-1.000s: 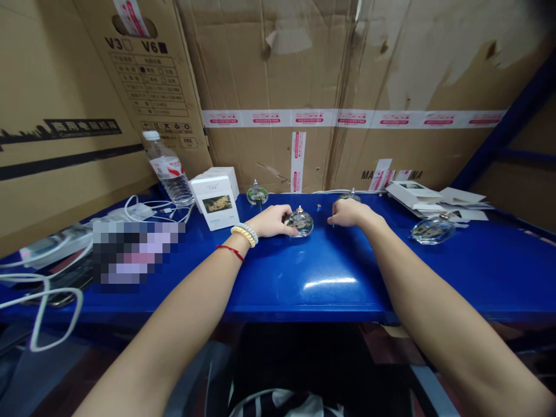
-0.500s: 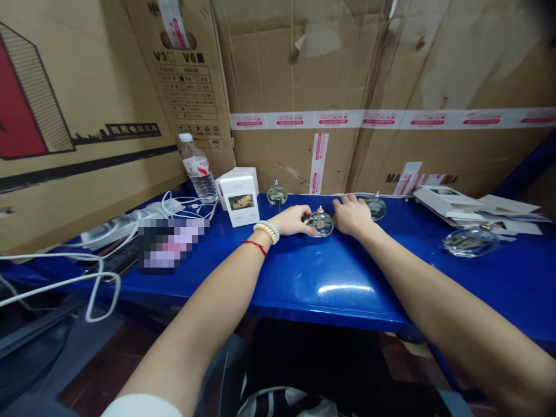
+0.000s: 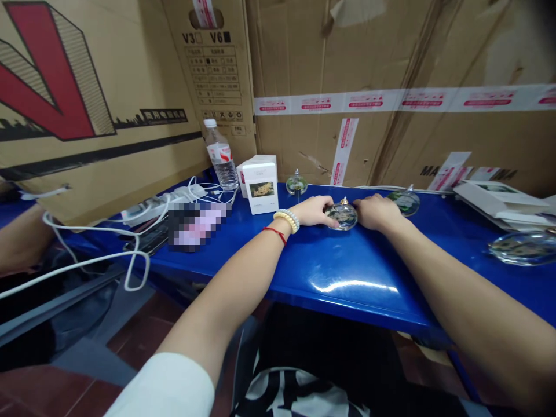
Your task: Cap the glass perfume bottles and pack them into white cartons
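Observation:
A flat, round glass bottle [image 3: 342, 216] with a small metal tip stands upright on the blue table, plant-like bits visible inside. My left hand [image 3: 316, 211] grips its left side between thumb and fingers. Just right of the bottle, my right hand [image 3: 377, 212] rests low with curled fingers; their tips are hidden, so whatever they hold cannot be made out. Behind my right hand stands a second such bottle [image 3: 406, 201], partly covered. A smaller-looking one [image 3: 296, 183] is at the back, beyond my left hand. Another glass bottle [image 3: 521, 248] lies or stands at the far right.
White picture boxes [image 3: 263, 197] stand left of my left hand, near a water bottle [image 3: 222, 157]. A power strip [image 3: 152, 209], white cables and a blurred-out phone-like item [image 3: 197, 226] lie further left. Opened white cartons [image 3: 499, 202] are at right. Large cardboard [image 3: 313, 63] backs the table.
The view has swung left, so everything appears further right. Another person's arm now shows at the left edge. My hands keep nearly the same place around the bottle.

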{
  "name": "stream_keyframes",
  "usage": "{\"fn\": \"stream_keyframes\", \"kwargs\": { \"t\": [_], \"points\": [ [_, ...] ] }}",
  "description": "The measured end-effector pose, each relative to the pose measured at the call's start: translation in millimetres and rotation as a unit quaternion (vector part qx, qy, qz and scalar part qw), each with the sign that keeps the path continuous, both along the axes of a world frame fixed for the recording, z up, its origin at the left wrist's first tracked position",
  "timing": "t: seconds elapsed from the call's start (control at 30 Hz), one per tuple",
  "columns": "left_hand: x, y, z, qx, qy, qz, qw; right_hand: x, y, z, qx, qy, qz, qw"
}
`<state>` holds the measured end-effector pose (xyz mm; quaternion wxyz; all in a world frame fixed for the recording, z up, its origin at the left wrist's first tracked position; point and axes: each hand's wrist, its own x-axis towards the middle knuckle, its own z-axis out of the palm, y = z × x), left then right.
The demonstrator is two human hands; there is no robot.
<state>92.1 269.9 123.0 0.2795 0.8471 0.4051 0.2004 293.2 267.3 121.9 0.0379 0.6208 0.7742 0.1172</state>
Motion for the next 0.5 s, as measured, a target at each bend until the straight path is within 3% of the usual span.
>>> {"fn": "stream_keyframes", "kwargs": {
  "t": [0.33,0.5],
  "points": [
    [2.1,-1.2,0.7,0.000,0.005,0.005,1.000,7.2,4.2,-1.4,0.009,0.034,-0.005,0.999],
    [1.5,0.4,-1.0,0.004,-0.002,-0.001,1.000,10.2,-0.4,3.3,0.065,0.072,0.023,0.995]
  ]
}}
